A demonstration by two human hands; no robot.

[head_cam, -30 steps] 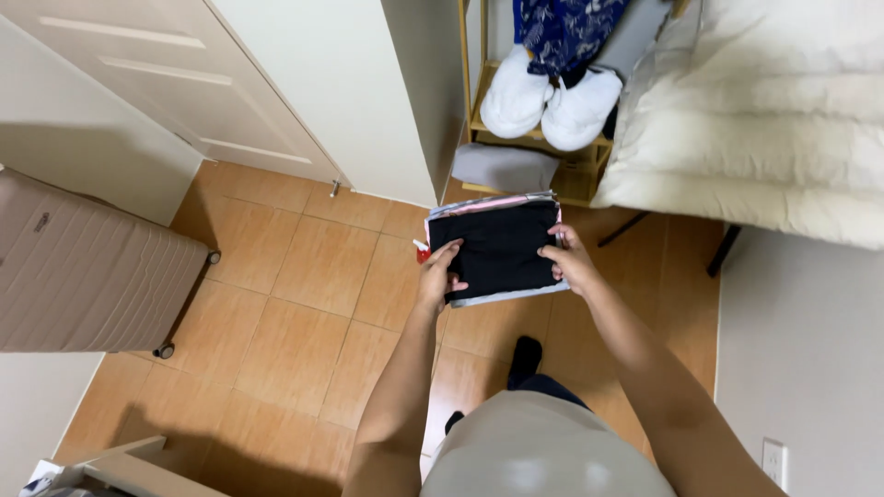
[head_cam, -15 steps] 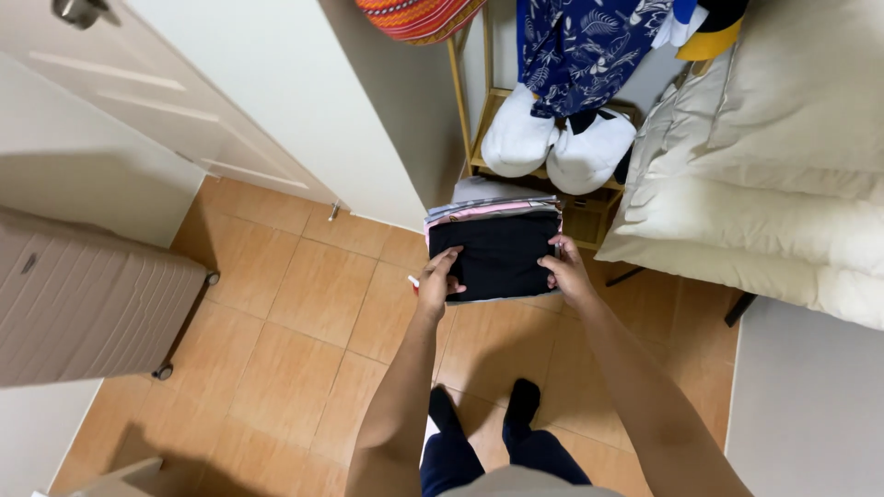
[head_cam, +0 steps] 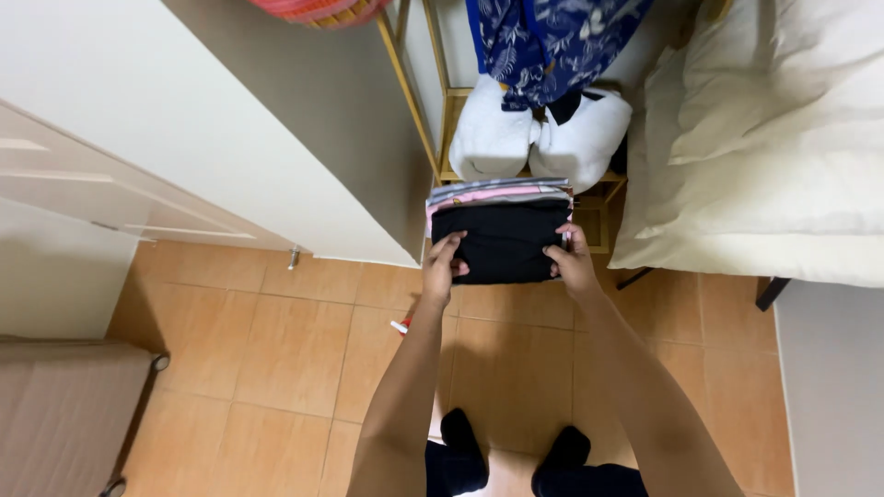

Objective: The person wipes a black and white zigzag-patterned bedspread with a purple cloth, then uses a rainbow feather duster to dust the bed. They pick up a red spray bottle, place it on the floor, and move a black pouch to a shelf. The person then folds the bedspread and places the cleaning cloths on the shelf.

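- The left hand grips the left edge of a stack of folded clothes, fingers curled over the black top piece and thumb tucked under the side.
- The right hand clamps the stack's right edge the same way, fingers bent on top of the black fabric.
- The stack hangs between the two hands, held out in front of the person above the tiled floor; beneath the black top piece, pink, white and grey folded layers show along the far edge.
- Just beyond the hands stands a wooden rack with a low shelf; the stack's far edge is level with that shelf, though whether it touches cannot be told.
- On the shelf, just past the stack, sit two white rolled bundles side by side, touching each other.
- Above those bundles hangs a blue patterned garment.
- To the right of the right hand lies a bed with cream bedding.
- Near the left wrist, on the floor, lies a small red and white object, too small to identify.
- Far to the left of the left hand is a white door, and below it a brown suitcase.
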